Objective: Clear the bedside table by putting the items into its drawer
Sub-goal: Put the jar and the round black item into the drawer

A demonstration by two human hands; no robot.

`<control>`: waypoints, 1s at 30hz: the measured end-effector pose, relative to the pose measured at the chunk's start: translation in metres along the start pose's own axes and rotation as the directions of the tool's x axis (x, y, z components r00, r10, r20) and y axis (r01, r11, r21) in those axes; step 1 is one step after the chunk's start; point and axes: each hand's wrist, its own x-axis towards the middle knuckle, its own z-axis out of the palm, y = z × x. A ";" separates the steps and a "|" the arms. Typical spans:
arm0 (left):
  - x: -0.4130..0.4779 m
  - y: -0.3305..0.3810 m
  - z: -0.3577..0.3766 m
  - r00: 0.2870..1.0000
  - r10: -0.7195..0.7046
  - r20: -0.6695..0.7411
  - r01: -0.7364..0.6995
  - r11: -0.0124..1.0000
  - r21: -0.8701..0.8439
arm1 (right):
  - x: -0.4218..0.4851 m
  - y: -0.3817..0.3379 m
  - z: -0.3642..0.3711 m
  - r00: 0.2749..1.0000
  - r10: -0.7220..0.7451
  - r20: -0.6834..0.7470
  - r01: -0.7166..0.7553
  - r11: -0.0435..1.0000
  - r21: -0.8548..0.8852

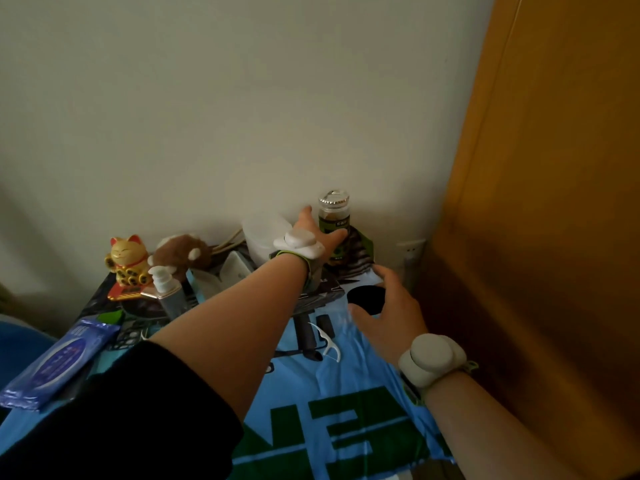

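Observation:
The bedside table is covered by a blue printed cloth (332,382). At its back by the wall stands a tall jar (333,213) with a shiny silver lid and a green label. My left hand (320,233) reaches across the table, with thumb and fingers wrapped around the jar's body. My right hand (391,306) hovers with fingers spread over a black round object (362,296) near the table's right edge, partly hiding it. A white floss pick (329,341) lies on the cloth beside dark stick-shaped items (304,336). The drawer is out of view.
Along the back left stand a gold lucky cat (126,261), a brown plush toy (183,252), a pump bottle (166,289), a white box (228,271) and a translucent tub (263,233). A blue wipes pack (59,362) lies front left. A wooden panel (536,202) rises on the right.

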 end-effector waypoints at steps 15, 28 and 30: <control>0.004 0.007 0.011 0.988 0.115 -0.105 -0.121 0.991 -0.055 | -0.003 0.016 0.001 0.999 0.028 0.034 -0.029 0.999 0.038; -0.107 0.034 -0.043 0.899 0.351 -0.261 -0.403 0.897 -0.180 | -0.049 -0.041 -0.024 0.998 -0.035 -0.044 0.041 0.988 0.149; -0.133 0.029 -0.056 0.889 0.386 -0.247 -0.427 0.893 -0.140 | -0.061 -0.054 -0.028 0.996 -0.071 -0.061 0.080 0.983 0.165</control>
